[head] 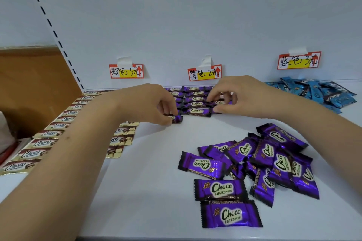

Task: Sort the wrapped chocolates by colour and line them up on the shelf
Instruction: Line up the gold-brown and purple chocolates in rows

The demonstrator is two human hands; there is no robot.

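White shelf (156, 162) under both forearms, white back wall behind.

Left hand (154, 103) at centre frame, grip narrow: fingers curled down, thumb and fingertips pinching one purple chocolate (175, 118) at the near left end of the purple rows (193, 101), wrapper touching the shelf.

Right hand (233, 94) right of centre, grip also narrow: fingers curled over another purple piece (220, 102) at the right side of the same rows, thumb pressed low at the row's near edge.

Purple rows lined up against the back wall, directly below the middle price tag (204, 73), wrappers lying flat and touching edge to edge, labels reading "Choco".

Loose purple pile (260, 160) in the lower right of the frame, wrappers overlapping at mixed angles; two pieces flat and apart from the heap at its near edge, one just behind the other.

Gold-and-brown chocolates (58, 125) in a long line running from lower left toward the back wall, under the left price tag (126, 71); a second shorter line (122, 135) just right of the left forearm, partly hidden by it.

Blue chocolates (315, 92) heaped unsorted at the right edge against the back wall, below the right price tag (298, 60).

Each tag red-bordered with a yellow patch, handwritten characters and a red arrow, taped to the wall.

Slotted shelf upright (49, 23) slanting through the upper left, brown panel (33, 84) left of it.
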